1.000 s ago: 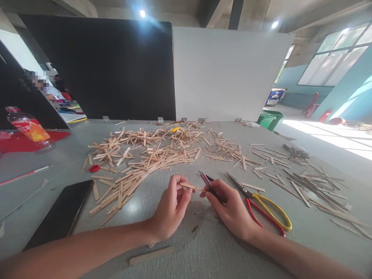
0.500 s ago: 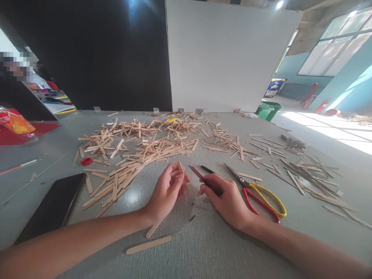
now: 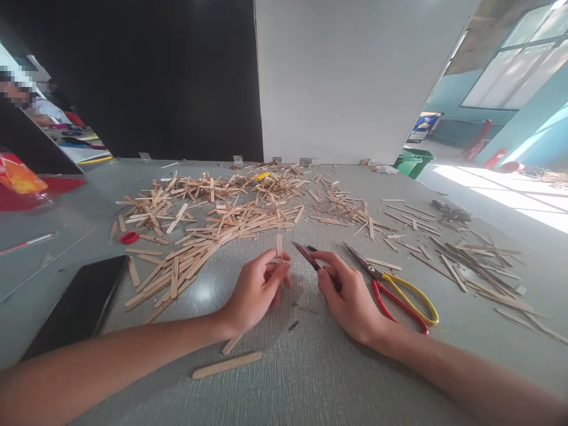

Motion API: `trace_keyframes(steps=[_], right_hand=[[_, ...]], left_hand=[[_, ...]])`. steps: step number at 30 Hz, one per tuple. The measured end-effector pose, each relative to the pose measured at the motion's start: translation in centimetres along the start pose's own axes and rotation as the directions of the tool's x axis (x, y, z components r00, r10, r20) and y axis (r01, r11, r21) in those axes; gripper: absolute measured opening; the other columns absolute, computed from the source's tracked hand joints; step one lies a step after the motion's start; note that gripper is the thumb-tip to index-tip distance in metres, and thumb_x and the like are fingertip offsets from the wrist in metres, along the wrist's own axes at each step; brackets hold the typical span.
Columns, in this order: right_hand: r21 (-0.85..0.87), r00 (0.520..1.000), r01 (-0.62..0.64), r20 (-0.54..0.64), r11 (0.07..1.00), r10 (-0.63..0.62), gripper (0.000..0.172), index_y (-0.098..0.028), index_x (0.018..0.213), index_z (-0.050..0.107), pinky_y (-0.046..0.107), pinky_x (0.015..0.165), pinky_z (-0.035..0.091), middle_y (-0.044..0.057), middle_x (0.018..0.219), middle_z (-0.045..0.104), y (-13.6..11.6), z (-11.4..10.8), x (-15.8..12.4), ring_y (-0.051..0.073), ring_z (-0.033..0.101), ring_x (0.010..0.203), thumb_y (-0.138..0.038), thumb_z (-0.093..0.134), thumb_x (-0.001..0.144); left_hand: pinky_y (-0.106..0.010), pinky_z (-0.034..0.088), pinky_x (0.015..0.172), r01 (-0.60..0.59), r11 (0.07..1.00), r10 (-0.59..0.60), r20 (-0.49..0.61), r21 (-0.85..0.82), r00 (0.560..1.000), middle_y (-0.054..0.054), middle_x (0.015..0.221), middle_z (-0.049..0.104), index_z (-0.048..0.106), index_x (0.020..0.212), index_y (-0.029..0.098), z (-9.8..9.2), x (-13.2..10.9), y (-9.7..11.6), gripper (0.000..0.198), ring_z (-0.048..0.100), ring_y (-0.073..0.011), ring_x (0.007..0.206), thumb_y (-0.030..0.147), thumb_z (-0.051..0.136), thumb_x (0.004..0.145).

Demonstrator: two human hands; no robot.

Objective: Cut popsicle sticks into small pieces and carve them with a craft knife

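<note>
Clamping a wooden stick [image 3: 279,244] between thumb and fingers, the left grip [image 3: 255,291] lets its far end project, apparently so the wood is exposed; the right grip [image 3: 350,299] is closed around a knife [image 3: 307,255], whose blade points far and left towards the stick but apart from it, probably sparing the fingers; shears [image 3: 376,274] lie on the surface [image 3: 337,378] just right of the right grip, handles turned near, perhaps for easy reach; a stick pile [image 3: 235,223] spreads on the far side, seemingly giving the wrists room; a loose stick [image 3: 227,365] lies near, beside the left forearm.
</note>
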State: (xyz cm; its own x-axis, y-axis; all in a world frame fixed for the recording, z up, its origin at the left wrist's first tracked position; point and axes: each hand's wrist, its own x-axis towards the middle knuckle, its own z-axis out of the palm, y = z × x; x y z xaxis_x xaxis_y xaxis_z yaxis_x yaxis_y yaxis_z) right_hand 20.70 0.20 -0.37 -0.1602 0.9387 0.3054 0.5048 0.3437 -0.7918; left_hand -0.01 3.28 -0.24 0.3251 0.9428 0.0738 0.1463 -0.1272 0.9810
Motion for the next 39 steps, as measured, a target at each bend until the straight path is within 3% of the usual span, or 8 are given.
trace_keyframes(steps=[5, 10, 18, 23, 29, 39], right_hand=[[-0.019, 0.995, 0.088, -0.034, 0.996, -0.089, 0.038, -0.014, 0.138, 0.064, 0.027, 0.051, 0.033, -0.008, 0.06, 0.048, 0.09, 0.2, -0.5, 0.012, 0.038, 0.049, -0.024, 0.046, 0.106], [-0.058, 0.979, 0.202, -0.01, 0.978, -0.203, 0.042, -0.014, 0.143, 0.068, 0.026, 0.051, 0.037, -0.003, 0.068, 0.061, 0.19, 0.4, -0.78, 0.011, 0.04, 0.049, -0.02, 0.048, 0.106], [-0.073, 0.965, 0.259, -0.017, 0.963, -0.261, 0.042, -0.007, 0.141, 0.069, 0.026, 0.052, 0.038, -0.002, 0.067, 0.058, 0.21, 0.4, -0.59, 0.012, 0.042, 0.052, -0.018, 0.048, 0.106], [-0.065, 0.953, 0.296, -0.047, 0.953, -0.299, 0.042, -0.005, 0.139, 0.069, 0.025, 0.051, 0.038, 0.0, 0.07, 0.064, 0.41, 0.58, -0.6, 0.011, 0.042, 0.052, -0.016, 0.049, 0.104], [-0.078, 0.947, 0.313, -0.049, 0.946, -0.318, 0.041, -0.005, 0.139, 0.069, 0.025, 0.051, 0.035, -0.004, 0.066, 0.051, 0.58, 0.62, -0.64, 0.011, 0.038, 0.052, -0.012, 0.05, 0.104], [-0.094, 0.949, 0.309, -0.03, 0.946, -0.313, 0.042, -0.005, 0.14, 0.068, 0.025, 0.051, 0.034, -0.005, 0.066, 0.047, 0.7, 0.65, -0.55, 0.011, 0.039, 0.052, -0.012, 0.049, 0.103]], left_hand=[[-0.018, 0.033, 0.04, -0.015, 1.0, 0.015, 0.0, 0.016, 1.0, 0.005, 0.073, 0.065, 0.054, 0.127, 0.022, 0.04, -0.05, 0.11, 0.031, 0.048, -0.007, 0.039, 0.045, 0.055, 0.107], [-0.017, 0.033, 0.039, -0.009, 1.0, 0.009, 0.009, 0.003, 1.0, 0.005, 0.073, 0.064, 0.044, 0.142, 0.022, 0.19, 0.04, 0.09, 0.044, 0.046, -0.0076, 0.04, 0.044, 0.055, 0.106], [-0.016, 0.03, 0.042, -0.011, 0.998, 0.011, 0.001, 0.054, 1.0, 0.007, 0.065, 0.057, 0.05, 0.142, 0.02, 0.08, -0.1, 0.31, 0.044, 0.04, -0.0095, 0.048, 0.045, 0.056, 0.106], [-0.018, 0.031, 0.045, -0.011, 0.995, 0.011, 0.002, 0.095, 1.0, 0.008, 0.064, 0.055, 0.05, 0.144, 0.02, 0.01, -0.2, 0.54, 0.044, 0.038, -0.01, 0.05, 0.043, 0.054, 0.107], [-0.019, 0.031, 0.046, -0.018, 0.993, 0.018, 0.003, 0.12, 1.0, 0.008, 0.065, 0.057, 0.051, 0.142, 0.022, -0.03, -0.09, 0.41, 0.04, 0.04, -0.0105, 0.05, 0.042, 0.053, 0.108], [-0.022, 0.035, 0.049, -0.048, 0.985, 0.046, 0.015, 0.166, 0.999, 0.005, 0.074, 0.064, 0.047, 0.146, 0.022, 0.08, -0.05, 0.25, 0.04, 0.045, -0.0108, 0.049, 0.036, 0.047, 0.109]])
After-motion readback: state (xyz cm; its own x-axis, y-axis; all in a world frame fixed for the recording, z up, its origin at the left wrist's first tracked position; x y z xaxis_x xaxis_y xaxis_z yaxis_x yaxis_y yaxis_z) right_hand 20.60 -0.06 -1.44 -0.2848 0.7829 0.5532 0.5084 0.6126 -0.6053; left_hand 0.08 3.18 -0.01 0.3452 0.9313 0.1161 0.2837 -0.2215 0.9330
